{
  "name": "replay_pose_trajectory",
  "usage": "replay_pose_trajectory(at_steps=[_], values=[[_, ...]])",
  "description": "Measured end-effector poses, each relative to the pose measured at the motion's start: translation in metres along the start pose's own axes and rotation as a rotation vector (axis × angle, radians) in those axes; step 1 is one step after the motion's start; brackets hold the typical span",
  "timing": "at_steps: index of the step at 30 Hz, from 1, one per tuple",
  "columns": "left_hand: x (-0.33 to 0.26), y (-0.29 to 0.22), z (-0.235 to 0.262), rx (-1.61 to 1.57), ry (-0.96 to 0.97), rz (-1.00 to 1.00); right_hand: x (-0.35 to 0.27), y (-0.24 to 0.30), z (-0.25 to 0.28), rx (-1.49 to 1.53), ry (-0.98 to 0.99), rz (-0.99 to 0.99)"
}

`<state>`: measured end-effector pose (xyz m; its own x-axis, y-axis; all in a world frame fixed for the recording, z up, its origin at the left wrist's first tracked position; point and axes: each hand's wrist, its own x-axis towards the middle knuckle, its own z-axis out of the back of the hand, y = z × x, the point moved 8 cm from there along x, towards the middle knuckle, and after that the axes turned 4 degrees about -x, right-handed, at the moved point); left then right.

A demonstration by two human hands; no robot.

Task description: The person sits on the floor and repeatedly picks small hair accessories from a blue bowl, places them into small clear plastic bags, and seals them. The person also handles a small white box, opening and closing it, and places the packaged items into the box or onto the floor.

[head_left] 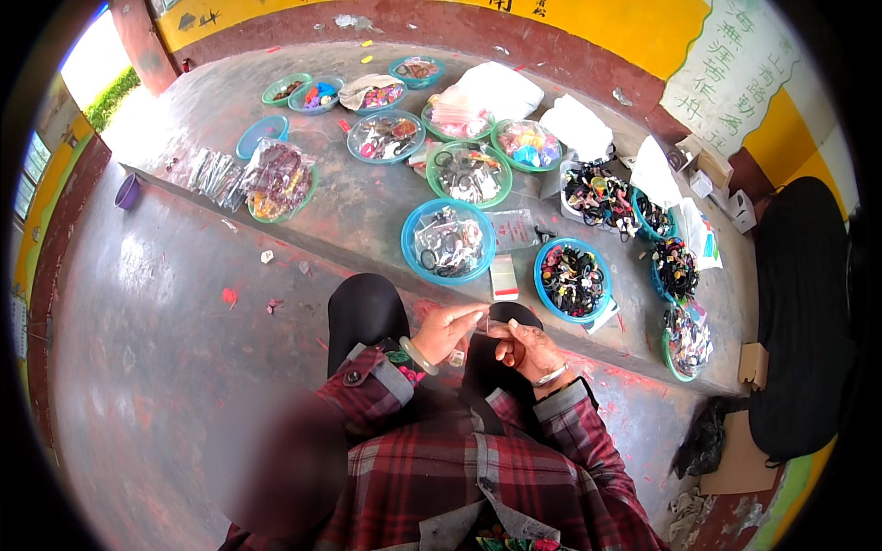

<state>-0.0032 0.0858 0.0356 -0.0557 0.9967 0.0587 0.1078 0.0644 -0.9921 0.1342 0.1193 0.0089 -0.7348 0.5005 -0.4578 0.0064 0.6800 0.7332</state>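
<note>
My left hand, with a pale bangle at its wrist, reaches over my knees with its fingers held straight and close together. Facing it, my right hand has its fingers curled and the thumb pressed in. Their fingertips nearly meet around something small, thin and see-through, too faint to name. Just beyond them, on the raised concrete ledge, stand a small white-and-red box, a blue basket of clear-bagged black hair ties and another blue basket of dark hair ties with coloured bits.
Several more baskets of small goods stand along the ledge, among them a green one. White sacks lie behind. A purple bowl is on the floor at left; a black bag lies at lower right.
</note>
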Motion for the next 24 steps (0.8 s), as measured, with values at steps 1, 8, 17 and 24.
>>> replay_pose_trajectory(at_steps=[1,8,17,24], values=[[-0.001,-0.001,0.000,-0.016,-0.010,0.008,-0.001,0.003,-0.006,0.016,0.049,0.018],[-0.004,0.007,0.003,-0.092,-0.056,0.080,-0.002,0.009,-0.014,0.052,0.216,0.090],[-0.003,0.016,0.008,-0.121,-0.128,0.128,-0.003,0.009,-0.020,0.141,0.203,0.071],[-0.004,0.012,0.006,-0.128,-0.119,0.141,-0.001,-0.001,-0.011,0.149,0.148,0.046]])
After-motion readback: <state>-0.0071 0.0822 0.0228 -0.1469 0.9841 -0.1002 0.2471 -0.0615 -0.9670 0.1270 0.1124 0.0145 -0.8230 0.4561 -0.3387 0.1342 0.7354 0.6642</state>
